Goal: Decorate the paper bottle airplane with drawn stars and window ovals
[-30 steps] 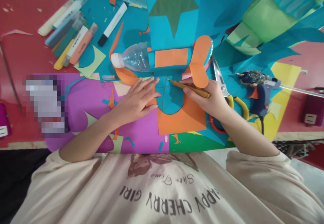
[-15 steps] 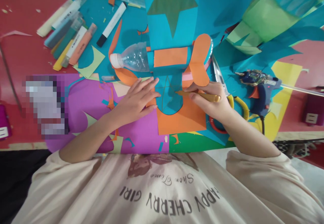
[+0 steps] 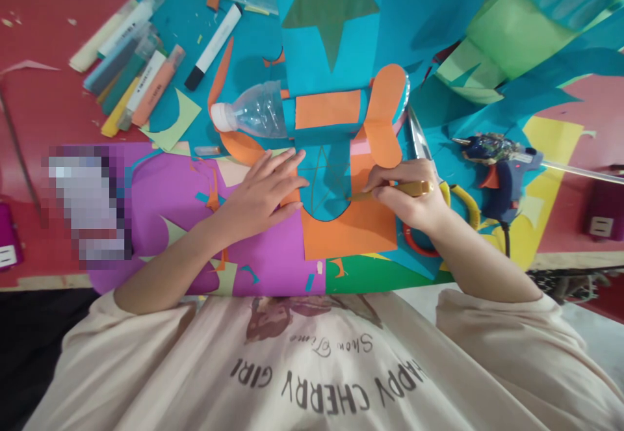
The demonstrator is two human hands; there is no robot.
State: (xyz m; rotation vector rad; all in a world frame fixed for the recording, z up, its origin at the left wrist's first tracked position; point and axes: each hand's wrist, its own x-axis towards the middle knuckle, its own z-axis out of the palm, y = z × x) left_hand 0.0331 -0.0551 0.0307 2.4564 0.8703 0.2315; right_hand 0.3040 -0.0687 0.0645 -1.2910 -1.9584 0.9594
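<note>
My right hand (image 3: 407, 190) grips a mustard-yellow marker (image 3: 404, 189), its tip near the right edge of a blue paper piece (image 3: 331, 187). Thin star-like lines are drawn on that blue piece. My left hand (image 3: 268, 190) lies flat with fingers spread, its fingertips at the blue piece's left side. Under the blue piece lies an orange paper sheet (image 3: 351, 239) with a curved cutout edge showing. Just beyond my hands a clear plastic bottle (image 3: 260, 111) lies on its side, wrapped in blue and orange paper. An orange rounded paper shape (image 3: 387, 112) sits at its right end.
Several markers (image 3: 134, 70) lie at the far left, with a black-and-white marker (image 3: 213, 47) apart. Scissors with yellow handles (image 3: 465, 207) rest beside my right hand. A glue gun (image 3: 504, 171) lies further right. Purple paper (image 3: 175, 197) and scraps spread left; a blurred phone-like object (image 3: 90, 203) lies there.
My right hand has shifted slightly right, and the marker tip has moved down and right, towards the blue piece's edge. My left hand stays put.
</note>
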